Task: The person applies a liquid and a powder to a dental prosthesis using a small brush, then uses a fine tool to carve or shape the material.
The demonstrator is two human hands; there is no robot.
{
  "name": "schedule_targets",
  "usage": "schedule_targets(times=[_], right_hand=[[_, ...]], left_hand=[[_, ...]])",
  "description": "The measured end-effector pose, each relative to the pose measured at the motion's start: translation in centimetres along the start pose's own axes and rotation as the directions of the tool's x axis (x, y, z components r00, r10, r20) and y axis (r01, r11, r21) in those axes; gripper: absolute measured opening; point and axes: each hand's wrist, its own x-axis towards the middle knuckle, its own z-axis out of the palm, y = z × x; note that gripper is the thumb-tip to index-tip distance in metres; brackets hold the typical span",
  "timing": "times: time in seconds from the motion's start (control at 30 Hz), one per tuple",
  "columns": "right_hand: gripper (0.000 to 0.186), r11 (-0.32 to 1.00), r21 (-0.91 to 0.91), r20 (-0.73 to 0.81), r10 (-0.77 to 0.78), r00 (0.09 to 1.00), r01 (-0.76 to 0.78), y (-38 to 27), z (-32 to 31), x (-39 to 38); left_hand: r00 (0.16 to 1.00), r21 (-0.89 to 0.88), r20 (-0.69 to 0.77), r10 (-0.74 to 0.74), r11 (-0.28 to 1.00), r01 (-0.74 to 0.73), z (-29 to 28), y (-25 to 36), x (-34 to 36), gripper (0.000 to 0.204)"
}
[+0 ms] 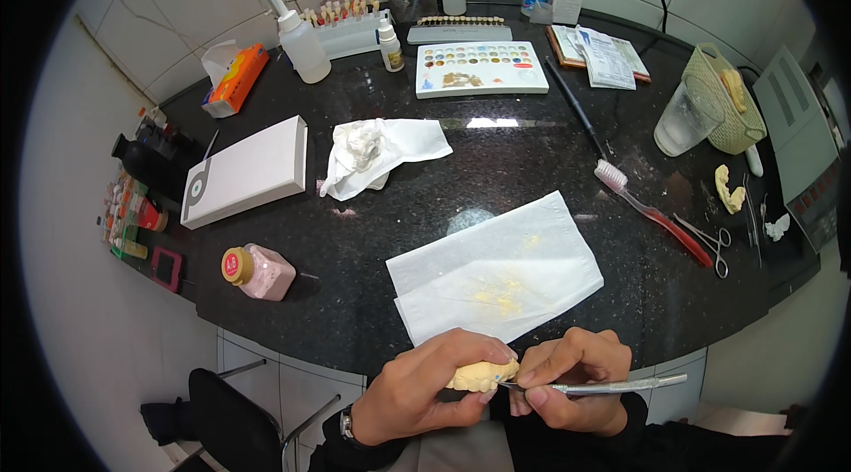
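Observation:
In the head view, my left hand (417, 392) holds a pale yellow plaster dental cast (475, 375) with small blue marks, its fingers curled round it low in the middle. Just to its right, my right hand (574, 379) grips a slim metal hand instrument (634, 383), whose tip is at the cast's side, partly hidden by fingers. Both hands are at the front edge of the black counter, just below a folded white paper towel (479, 255) sprinkled with yellow shavings.
Around the black countertop (346, 259) stand a pink jar (266, 273), white box (244, 171), crumpled tissue (363, 148), paint palette (480, 69), brush (660, 219), scissors (714, 243), second cast (729, 190), cup (687, 117) and basket (745, 117). A black chair (235, 414) is below left.

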Motion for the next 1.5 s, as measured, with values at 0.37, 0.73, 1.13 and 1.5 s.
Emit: schedule_targets(times=[0.37,0.73,1.13,1.5], right_hand=[[0.01,0.991,-0.123,0.151,-0.023,0.988,0.042,-0.34,-0.52,0.52],[0.01,0.99,-0.125,0.067,-0.055,0.996,0.063,0.0,-0.18,0.06],[0.012,0.986,-0.137,0.098,-0.078,0.992,0.092,-0.1,-0.26,0.11],[0.012,0.981,-0.15,0.101,-0.108,0.989,0.122,0.0,-0.23,0.11]], left_hand=[[0.999,0.015,-0.038,-0.018,1.0,0.018,0.2,0.14,0.05,0.028],[1.0,0.008,-0.011,0.009,1.0,-0.009,0.06,-0.08,-0.05,0.034],[0.998,0.001,-0.067,0.002,1.0,-0.002,0.24,0.16,0.29,0.027],[0.997,0.006,-0.074,-0.01,1.0,0.011,0.32,0.11,0.23,0.024]])
